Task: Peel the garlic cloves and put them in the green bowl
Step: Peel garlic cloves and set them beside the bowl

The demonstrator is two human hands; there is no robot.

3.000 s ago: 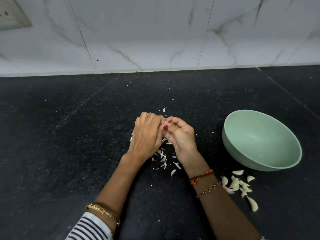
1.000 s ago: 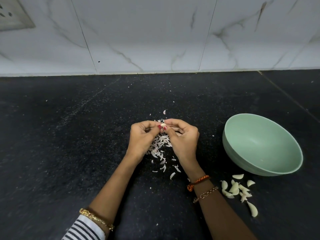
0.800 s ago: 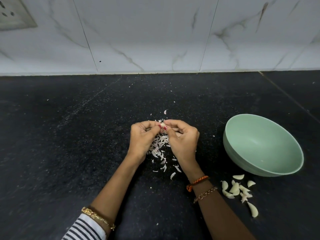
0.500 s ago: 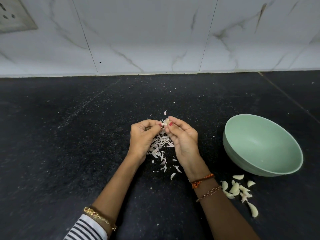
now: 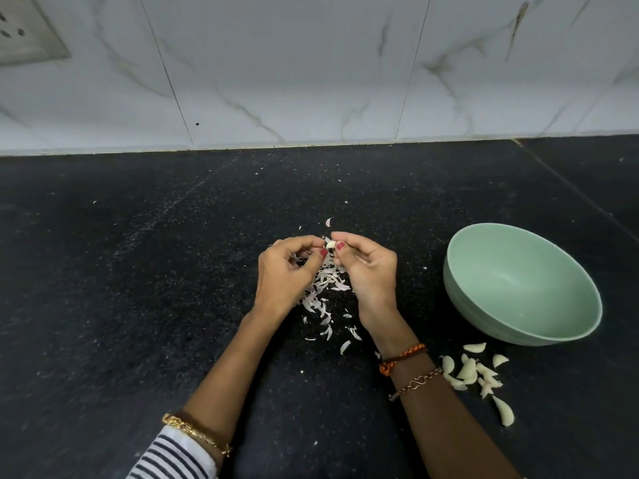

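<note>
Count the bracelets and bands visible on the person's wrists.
3: an orange braided thread band and a thin metal chain bracelet on the right wrist, a gold bangle on the left. The striped sleeve may hide more.

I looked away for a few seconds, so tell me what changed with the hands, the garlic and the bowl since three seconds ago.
The left hand and right hand, pressed together three seconds ago, have parted slightly, showing the garlic clove pinched between their fingertips. More of the peel pile now shows beneath them. The green bowl remains empty, and the peeled cloves still lie on the counter beside it.
</note>
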